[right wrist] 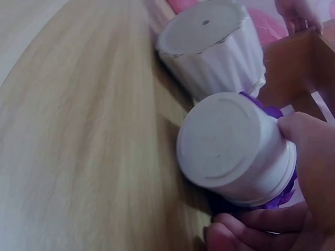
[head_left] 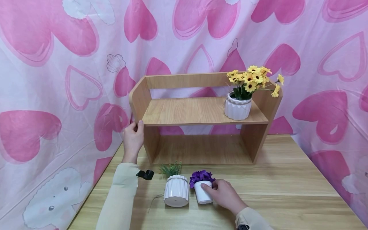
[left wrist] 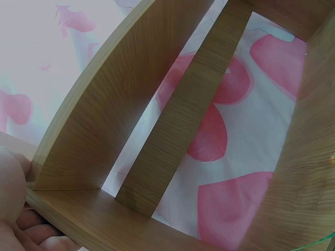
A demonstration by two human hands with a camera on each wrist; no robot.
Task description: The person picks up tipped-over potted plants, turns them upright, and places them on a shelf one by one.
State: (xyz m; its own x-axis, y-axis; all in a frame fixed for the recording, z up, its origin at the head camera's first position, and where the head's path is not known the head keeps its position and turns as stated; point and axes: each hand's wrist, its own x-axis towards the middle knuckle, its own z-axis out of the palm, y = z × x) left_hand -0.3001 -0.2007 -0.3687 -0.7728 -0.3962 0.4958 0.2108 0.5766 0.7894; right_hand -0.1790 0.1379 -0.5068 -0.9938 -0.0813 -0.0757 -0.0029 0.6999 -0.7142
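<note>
My left hand point(head_left: 134, 140) grips the front edge of the left side panel of a two-tier wooden shelf point(head_left: 184, 111), thumb in front at the middle board's height. Low on the table, my right hand point(head_left: 228, 195) holds a small white pot point(right wrist: 222, 144) of purple flowers point(head_left: 201, 177), thumb on one side and fingers on the other. This pot is tipped, its base towards me and its flowers towards the shelf. Just left of it, a ribbed white pot point(head_left: 176, 191) with green sprigs point(head_left: 172, 168) lies tipped the same way, a thin string trailing beside it.
A ribbed white pot point(head_left: 237, 108) with yellow flowers point(head_left: 254, 80) stands upright at the right end of the shelf's middle board. Behind hangs a pink heart-patterned curtain point(head_left: 95, 38). The wooden table point(head_left: 287, 191) has side edges at left and right.
</note>
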